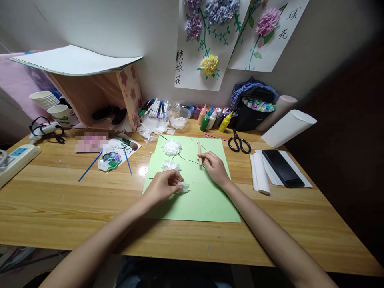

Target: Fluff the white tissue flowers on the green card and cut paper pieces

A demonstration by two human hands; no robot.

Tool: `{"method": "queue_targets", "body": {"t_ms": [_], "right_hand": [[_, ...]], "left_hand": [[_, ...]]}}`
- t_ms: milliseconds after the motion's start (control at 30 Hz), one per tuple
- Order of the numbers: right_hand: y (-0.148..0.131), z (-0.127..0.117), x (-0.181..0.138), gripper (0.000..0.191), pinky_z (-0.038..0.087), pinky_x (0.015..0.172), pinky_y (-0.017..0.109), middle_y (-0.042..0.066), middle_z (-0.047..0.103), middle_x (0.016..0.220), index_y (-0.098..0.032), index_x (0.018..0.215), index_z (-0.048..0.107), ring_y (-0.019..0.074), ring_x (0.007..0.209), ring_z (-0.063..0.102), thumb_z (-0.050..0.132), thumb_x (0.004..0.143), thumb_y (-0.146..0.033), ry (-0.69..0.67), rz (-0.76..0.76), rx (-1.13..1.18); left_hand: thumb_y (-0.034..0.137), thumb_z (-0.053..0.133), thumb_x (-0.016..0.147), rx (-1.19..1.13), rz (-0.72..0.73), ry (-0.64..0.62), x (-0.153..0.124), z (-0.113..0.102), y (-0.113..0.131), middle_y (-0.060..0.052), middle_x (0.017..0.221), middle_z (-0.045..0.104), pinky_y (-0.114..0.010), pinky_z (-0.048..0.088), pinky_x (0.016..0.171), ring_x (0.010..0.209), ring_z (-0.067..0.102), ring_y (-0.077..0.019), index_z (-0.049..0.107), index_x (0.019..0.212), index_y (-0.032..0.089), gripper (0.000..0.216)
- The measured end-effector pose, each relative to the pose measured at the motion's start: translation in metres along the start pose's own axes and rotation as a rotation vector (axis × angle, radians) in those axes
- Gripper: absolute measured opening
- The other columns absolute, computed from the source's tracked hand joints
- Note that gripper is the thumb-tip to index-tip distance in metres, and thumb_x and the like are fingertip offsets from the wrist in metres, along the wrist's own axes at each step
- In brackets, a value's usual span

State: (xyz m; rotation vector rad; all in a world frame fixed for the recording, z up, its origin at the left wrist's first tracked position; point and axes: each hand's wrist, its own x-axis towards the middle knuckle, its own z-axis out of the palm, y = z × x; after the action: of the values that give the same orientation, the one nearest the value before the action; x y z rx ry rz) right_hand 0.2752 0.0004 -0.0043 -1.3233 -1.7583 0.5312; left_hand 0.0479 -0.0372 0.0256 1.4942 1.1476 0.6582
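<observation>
My left hand [164, 185] is closed in a pinch on a small piece of thin white paper [184, 187], just over the light green paper [207, 206]. In my right hand [214, 166] a slim, peach-coloured stick [199, 150] stands nearly upright; its lower end is partly hidden by the fingers. Two ruffled white paper flowers, an upper one [171, 147] and a lower one [170, 165], lie on the green paper's left half. My left hand is close beneath the lower flower. Thin dark drawn lines [189, 160] curve across the sheet.
Black scissors [239, 144] lie right of the sheet, near a phone [282, 168] on white paper. Paint bottles [212, 119], markers [154, 109] and a plastic bowl [179, 118] line the back. Left are a paint palette [110, 161], brushes [90, 167] and a power strip [18, 162].
</observation>
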Motion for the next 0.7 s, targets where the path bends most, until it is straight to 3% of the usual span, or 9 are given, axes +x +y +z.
{"method": "queue_targets", "body": {"t_ms": [167, 267, 400, 500, 700], "right_hand": [[-0.005, -0.002, -0.004, 0.013, 0.052, 0.071, 0.031, 0.003, 0.065, 0.087, -0.022, 0.089, 0.068, 0.0160, 0.076, 0.062, 0.059, 0.081, -0.018, 0.052, -0.106, 0.177], [-0.010, 0.001, -0.007, 0.003, 0.049, 0.065, 0.029, 0.002, 0.062, 0.079, -0.021, 0.080, 0.065, 0.0148, 0.070, 0.059, 0.065, 0.080, -0.023, 0.158, -0.063, 0.239], [-0.018, 0.008, -0.013, 0.010, 0.045, 0.060, 0.027, -0.001, 0.055, 0.076, -0.021, 0.084, 0.053, 0.0121, 0.065, 0.055, 0.055, 0.088, -0.030, 0.240, 0.063, 0.501], [-0.023, 0.010, -0.019, 0.013, 0.042, 0.055, 0.027, -0.001, 0.055, 0.074, -0.021, 0.086, 0.050, 0.0114, 0.059, 0.053, 0.044, 0.094, -0.030, 0.219, 0.025, 0.657], [-0.027, 0.012, -0.033, 0.015, 0.043, 0.055, 0.028, 0.001, 0.056, 0.074, -0.020, 0.086, 0.053, 0.0130, 0.061, 0.055, 0.042, 0.094, -0.026, 0.114, -0.127, 0.544]], "left_hand": [[0.022, 0.060, 0.077, 0.174, 0.042, 0.005, -0.008, 0.005, -0.001, -0.003, 0.080, 0.070, -0.030, 0.051, 0.070, 0.074, 0.065, -0.0163, 0.065, 0.081, 0.019, 0.008], [0.023, 0.058, 0.080, 0.192, 0.040, 0.087, -0.007, 0.004, 0.000, -0.003, 0.084, 0.071, -0.030, 0.051, 0.073, 0.078, 0.066, -0.0168, 0.067, 0.086, 0.020, 0.012], [0.023, 0.059, 0.080, 0.281, 0.155, 0.269, -0.003, 0.005, -0.001, -0.002, 0.084, 0.071, -0.027, 0.050, 0.069, 0.072, 0.064, -0.0145, 0.066, 0.090, 0.020, 0.012], [0.021, 0.059, 0.081, 0.329, 0.232, 0.331, 0.001, 0.008, -0.003, -0.001, 0.081, 0.070, -0.026, 0.050, 0.066, 0.068, 0.062, -0.0126, 0.063, 0.092, 0.020, 0.012], [0.019, 0.056, 0.083, 0.400, 0.280, 0.376, 0.005, 0.011, -0.004, 0.000, 0.080, 0.067, -0.025, 0.049, 0.065, 0.065, 0.060, -0.0116, 0.059, 0.097, 0.019, 0.014]]}}
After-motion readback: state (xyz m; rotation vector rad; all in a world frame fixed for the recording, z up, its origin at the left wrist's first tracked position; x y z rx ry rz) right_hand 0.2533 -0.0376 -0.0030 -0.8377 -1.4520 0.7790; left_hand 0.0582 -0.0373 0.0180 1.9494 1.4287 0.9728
